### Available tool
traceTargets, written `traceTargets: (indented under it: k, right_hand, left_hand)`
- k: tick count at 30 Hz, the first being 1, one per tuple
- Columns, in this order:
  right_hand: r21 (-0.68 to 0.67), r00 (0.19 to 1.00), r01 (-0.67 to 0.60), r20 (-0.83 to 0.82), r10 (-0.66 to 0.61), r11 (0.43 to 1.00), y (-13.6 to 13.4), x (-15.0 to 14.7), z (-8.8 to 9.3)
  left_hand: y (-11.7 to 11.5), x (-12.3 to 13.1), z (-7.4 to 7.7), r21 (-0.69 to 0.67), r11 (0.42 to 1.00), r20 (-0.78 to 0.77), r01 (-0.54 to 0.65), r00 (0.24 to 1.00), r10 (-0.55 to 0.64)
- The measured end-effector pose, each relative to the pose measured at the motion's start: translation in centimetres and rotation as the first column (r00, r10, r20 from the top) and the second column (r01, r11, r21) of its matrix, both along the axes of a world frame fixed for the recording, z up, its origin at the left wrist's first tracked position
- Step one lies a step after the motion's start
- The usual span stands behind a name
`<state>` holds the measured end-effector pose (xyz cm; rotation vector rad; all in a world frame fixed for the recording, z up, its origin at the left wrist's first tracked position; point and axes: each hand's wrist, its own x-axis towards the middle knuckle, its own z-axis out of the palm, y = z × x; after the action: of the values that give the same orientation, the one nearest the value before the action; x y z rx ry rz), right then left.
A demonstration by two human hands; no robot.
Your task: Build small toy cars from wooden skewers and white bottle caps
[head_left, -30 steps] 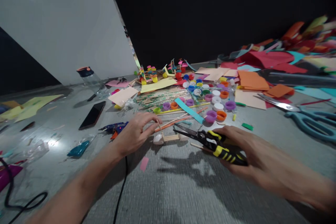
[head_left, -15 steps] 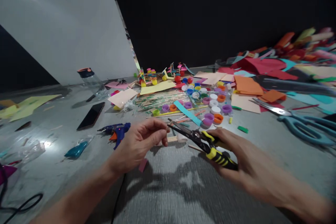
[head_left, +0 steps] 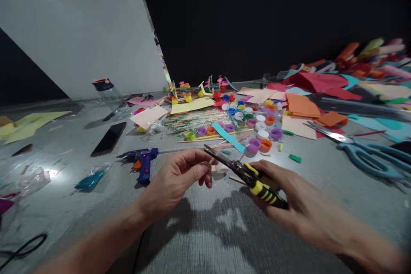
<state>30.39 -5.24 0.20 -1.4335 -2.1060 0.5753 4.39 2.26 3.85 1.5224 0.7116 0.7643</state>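
Snips [head_left: 244, 173] fill the right hand's [head_left: 300, 203] wrapped grip. Left hand [head_left: 178, 176] curls nearly closed beside the blades; whether it pinches anything, I cannot tell.

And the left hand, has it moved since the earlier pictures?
Yes. The left hand has moved to the right, judged against the blue glue gun: a second ago it hid part of the gun, which now shows whole.
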Motion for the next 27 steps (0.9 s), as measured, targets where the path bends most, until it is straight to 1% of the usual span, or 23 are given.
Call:
traceTargets:
  k: [5,11,18,23,27]
  right_hand:
    - [-0.004,1.000,-0.003,0.017,0.003,1.000,0.02,-0.02,0.09]
    - [-0.059,1.000,0.007,0.025,-0.005,0.998,-0.17,-0.31,0.58]
    - [-0.076,0.997,0.019,0.071,-0.014,0.997,-0.51,-0.31,0.73]
    - [-0.043,0.997,0.011,0.080,-0.007,0.999,-0.63,-0.33,0.53]
    - [-0.017,0.997,0.001,0.080,0.000,1.000,-0.50,-0.62,0.40]
  left_hand:
    - [-0.14,0.12,-0.20,0.002,1.000,0.013,0.013,1.000,-0.013]
    - [-0.23,0.23,-0.23,-0.009,1.000,0.010,0.015,1.000,-0.015]
    - [-0.20,0.00,-0.52,-0.082,0.992,0.065,0.092,0.994,-0.086]
    - [-0.62,0.41,-0.39,-0.131,0.990,0.049,0.041,0.998,-0.035]
    - [-1.00,0.51,-0.14,-0.123,0.992,0.019,-0.001,1.000,0.004]
